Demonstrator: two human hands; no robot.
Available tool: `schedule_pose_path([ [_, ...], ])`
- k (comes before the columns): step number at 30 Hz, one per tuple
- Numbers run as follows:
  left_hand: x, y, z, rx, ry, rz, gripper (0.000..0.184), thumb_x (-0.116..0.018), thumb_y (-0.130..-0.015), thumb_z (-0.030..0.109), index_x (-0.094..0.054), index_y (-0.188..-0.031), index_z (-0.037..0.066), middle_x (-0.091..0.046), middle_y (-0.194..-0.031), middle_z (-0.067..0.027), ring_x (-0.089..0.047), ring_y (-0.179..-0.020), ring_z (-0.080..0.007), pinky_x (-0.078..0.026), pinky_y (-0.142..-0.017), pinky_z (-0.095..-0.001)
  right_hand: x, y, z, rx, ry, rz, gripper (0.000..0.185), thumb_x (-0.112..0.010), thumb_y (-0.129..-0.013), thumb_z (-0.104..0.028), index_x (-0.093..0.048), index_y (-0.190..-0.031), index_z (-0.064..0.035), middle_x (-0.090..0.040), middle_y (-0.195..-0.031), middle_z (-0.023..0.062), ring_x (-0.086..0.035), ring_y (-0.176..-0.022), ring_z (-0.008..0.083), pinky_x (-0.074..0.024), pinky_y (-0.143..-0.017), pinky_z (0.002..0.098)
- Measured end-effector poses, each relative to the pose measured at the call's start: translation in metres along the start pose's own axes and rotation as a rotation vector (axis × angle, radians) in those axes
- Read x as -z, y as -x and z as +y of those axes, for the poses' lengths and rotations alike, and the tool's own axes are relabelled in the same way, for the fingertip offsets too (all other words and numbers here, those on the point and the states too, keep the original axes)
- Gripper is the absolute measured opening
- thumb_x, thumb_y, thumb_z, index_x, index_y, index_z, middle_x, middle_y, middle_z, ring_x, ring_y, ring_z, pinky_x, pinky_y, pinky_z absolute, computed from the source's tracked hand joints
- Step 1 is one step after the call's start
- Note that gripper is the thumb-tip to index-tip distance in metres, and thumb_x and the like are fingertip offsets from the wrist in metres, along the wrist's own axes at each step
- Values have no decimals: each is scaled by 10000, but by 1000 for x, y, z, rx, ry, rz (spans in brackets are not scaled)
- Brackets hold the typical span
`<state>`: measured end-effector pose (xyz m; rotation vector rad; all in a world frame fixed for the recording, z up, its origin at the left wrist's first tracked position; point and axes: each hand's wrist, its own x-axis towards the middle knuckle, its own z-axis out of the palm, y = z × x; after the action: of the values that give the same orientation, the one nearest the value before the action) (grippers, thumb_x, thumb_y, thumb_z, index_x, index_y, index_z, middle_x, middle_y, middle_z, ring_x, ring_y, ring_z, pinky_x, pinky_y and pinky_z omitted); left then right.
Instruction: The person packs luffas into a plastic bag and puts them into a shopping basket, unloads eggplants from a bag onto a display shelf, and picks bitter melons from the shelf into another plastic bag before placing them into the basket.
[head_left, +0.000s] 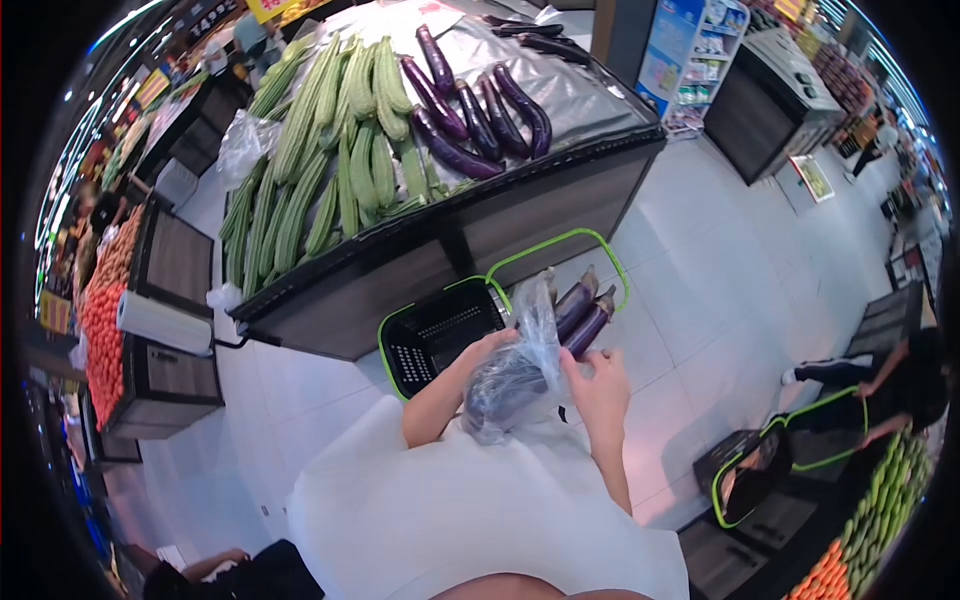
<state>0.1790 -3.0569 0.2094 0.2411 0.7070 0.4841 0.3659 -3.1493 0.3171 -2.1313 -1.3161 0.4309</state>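
Note:
A clear plastic bag (510, 385) hangs in front of my chest, with something dark inside its lower part. My left hand (488, 348) is closed on the bag's left side, its fingers partly hidden behind the film. At the bag's right edge, the thumb and fingers of my right hand (597, 378) pinch the plastic. Several purple eggplants (588, 318) stick up beyond the bag's mouth, stems pointing away from me. How far they lie inside the bag, I cannot tell. Just beyond my left hand is a black shopping basket (410, 352) with green edging; its green handle arches to the right.
A produce stand (590, 195) ahead bears green ridged gourds (370, 130) and more eggplants (480, 115). A bag roll (165, 322) juts out at left beside a tomato stand (103, 330). At right, a person (905, 385) holds another green-edged basket (745, 475).

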Motion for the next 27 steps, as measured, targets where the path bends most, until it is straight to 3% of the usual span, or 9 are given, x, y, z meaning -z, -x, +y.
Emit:
schedule_pose_path([
  [4,-61,-12,23,111,55,-337,466,-739,-705,248,-623,-1081,-1,-665,-1032,-169,-649,-940,-296,-510,-895,-435,-4,-39,39,50,-73,23,461,-683,-814,-442,-691,-908,10,-595,-1003,141,-598,-917,298,-470,-788,387],
  [6,-56,-44,21,67,28,-277,441,-728,-705,226,-626,-1070,0,-667,-1025,-165,-651,-926,-299,-514,-885,-437,-16,-69,65,-48,-748,-117,406,-717,-821,-347,-680,-991,21,-589,-1071,107,-573,-994,225,-442,-849,350],
  [9,-48,-69,17,57,-13,-139,394,-705,-704,183,-634,-1046,1,-671,-1010,-158,-654,-899,-305,-523,-863,-440,-2,-102,76,-131,-845,-197,388,-738,-820,-269,-647,-1068,16,-580,-1109,95,-558,-1011,170,-418,-881,319],
  [13,-75,-119,48,199,77,-94,367,-692,-689,134,-640,-1028,5,-672,-972,-147,-661,-844,-279,-545,-807,-430,-6,-146,95,-59,-824,52,442,-802,-748,-228,-628,-1043,50,-560,-1120,54,-551,-1000,147,-416,-887,295],
  [15,-81,-146,62,59,-1,-217,677,-764,-638,219,-521,-1240,28,-621,-1119,-146,-611,-1020,-281,-478,-939,-436,11,-182,83,-9,-833,82,481,-812,-732,-221,-611,-1075,50,-564,-1102,55,-550,-996,149,-417,-888,298],
  [19,-115,-191,116,-123,-327,-155,743,-795,-614,211,-495,-1265,12,-601,-1094,-118,-588,-1024,-242,-468,-926,-397,21,-244,89,148,-722,70,415,-777,-757,-233,-639,-1034,44,-557,-1096,73,-545,-1012,191,-424,-877,304],
  [21,-97,-231,128,-185,-327,-156,662,-782,-626,188,-531,-1211,7,-596,-1066,-92,-592,-971,-219,-487,-879,-374,19,-271,88,139,-782,15,452,-760,-777,-245,-588,-1082,40,-600,-1065,96,-577,-976,189,-443,-870,303],
  [23,-99,-237,145,-244,-329,-134,582,-769,-637,165,-568,-1158,2,-591,-1037,-67,-597,-918,-195,-506,-832,-352,21,-300,71,-21,-1017,-318,494,-768,-783,-216,-535,-1152,16,-633,-1004,82,-594,-916,164,-470,-820,305],
  [27,-110,-233,168,-342,-507,-24,708,-820,-611,151,-516,-1229,-17,-604,-1058,-99,-571,-1012,-194,-449,-916,-335,17,-362,57,140,-629,-512,506,-717,-834,-267,-504,-1173,42,-642,-996,88,-607,-897,156,-489,-797,297],
])
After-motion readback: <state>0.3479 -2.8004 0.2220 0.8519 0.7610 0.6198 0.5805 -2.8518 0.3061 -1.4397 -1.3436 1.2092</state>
